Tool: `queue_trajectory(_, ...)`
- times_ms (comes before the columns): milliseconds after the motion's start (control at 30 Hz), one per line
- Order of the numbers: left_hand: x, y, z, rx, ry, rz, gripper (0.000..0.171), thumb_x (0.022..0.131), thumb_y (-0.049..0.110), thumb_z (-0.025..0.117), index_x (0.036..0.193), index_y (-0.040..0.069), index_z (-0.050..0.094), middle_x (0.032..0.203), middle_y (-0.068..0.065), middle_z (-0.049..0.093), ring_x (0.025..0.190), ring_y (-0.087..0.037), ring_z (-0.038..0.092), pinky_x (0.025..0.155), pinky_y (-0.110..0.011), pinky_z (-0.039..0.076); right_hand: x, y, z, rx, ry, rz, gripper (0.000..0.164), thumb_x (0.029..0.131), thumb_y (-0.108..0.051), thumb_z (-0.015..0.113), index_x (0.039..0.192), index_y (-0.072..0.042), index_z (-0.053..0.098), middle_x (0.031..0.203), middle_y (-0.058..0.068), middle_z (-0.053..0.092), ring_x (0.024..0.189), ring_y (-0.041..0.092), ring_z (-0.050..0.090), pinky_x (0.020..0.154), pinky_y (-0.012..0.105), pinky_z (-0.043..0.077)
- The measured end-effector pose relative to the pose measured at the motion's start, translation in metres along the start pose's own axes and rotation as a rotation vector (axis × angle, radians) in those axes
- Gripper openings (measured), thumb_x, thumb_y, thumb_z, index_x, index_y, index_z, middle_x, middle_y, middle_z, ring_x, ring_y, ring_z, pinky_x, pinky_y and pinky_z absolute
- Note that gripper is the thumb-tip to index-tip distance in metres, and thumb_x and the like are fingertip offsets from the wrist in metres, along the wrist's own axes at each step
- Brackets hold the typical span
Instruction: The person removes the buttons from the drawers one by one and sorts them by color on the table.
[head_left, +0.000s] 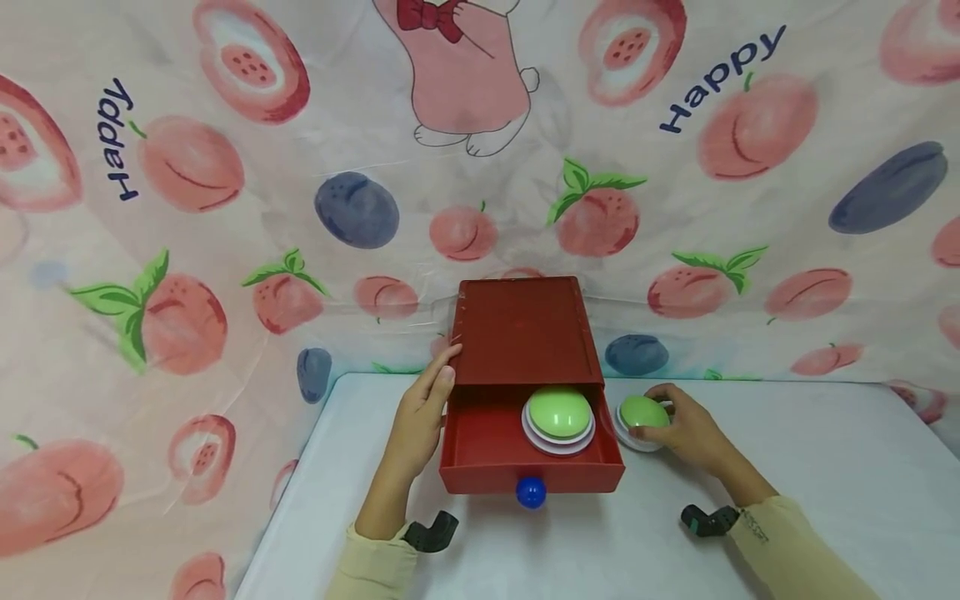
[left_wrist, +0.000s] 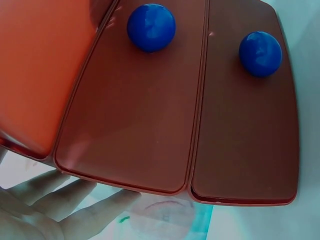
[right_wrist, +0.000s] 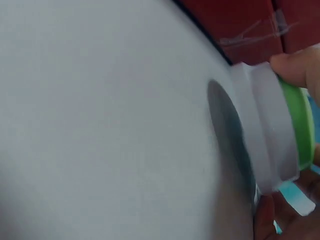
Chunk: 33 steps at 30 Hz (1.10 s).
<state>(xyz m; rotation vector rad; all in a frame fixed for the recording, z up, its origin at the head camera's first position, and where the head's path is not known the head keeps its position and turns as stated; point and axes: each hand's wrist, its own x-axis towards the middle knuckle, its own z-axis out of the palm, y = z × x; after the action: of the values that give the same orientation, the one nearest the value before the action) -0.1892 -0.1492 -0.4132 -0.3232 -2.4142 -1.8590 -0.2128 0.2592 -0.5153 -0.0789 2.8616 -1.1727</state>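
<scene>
A red drawer cabinet (head_left: 525, 333) stands on the table with its top drawer (head_left: 480, 442) pulled out. Inside the drawer, on its right side, sits a green domed push button (head_left: 560, 414) with a white base. My left hand (head_left: 416, 421) lies against the cabinet's left side; its fingers (left_wrist: 100, 210) look straight in the left wrist view. Just right of the cabinet, my right hand (head_left: 690, 429) grips a second green push button (head_left: 642, 414) between thumb and fingers. Its white base (right_wrist: 265, 130) casts a shadow on the table; whether they touch I cannot tell.
A blue knob (head_left: 531, 492) sticks out from the open drawer's front. Two lower drawer fronts (left_wrist: 125, 115) with blue knobs appear closed. The white table (head_left: 787, 475) backs onto a fruit-printed cloth (head_left: 480, 192) hanging behind the cabinet.
</scene>
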Motion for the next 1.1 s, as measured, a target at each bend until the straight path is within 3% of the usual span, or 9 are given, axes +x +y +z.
queue_trajectory(633,-0.0009,0.0005,-0.0014,-0.001,-0.01,-0.005,0.04,0.106,0.054,0.044,0.146,0.05,0.049,0.157,0.01,0.043,0.134,-0.028,0.052,0.088,-0.049,0.06,0.001,-0.001,0.0013,0.026,-0.062,0.091,0.078,0.081,-0.053,0.083,0.136,-0.009,0.05,0.142,0.023,0.054,0.131,0.046,0.049,0.103,0.064,0.048)
queue_trajectory(1100,-0.0008,0.0019,-0.0011,-0.01,-0.013,-0.003,0.041,0.106,0.053,0.044,0.147,0.048,0.049,0.157,0.01,0.043,0.135,-0.028,0.052,0.088,-0.049,0.06,0.0034,0.0015,0.0017,0.014,-0.048,0.076,0.081,0.078,-0.055,0.085,0.135,-0.009,0.051,0.142,0.023,0.055,0.131,0.047,0.049,0.103,0.065,0.048)
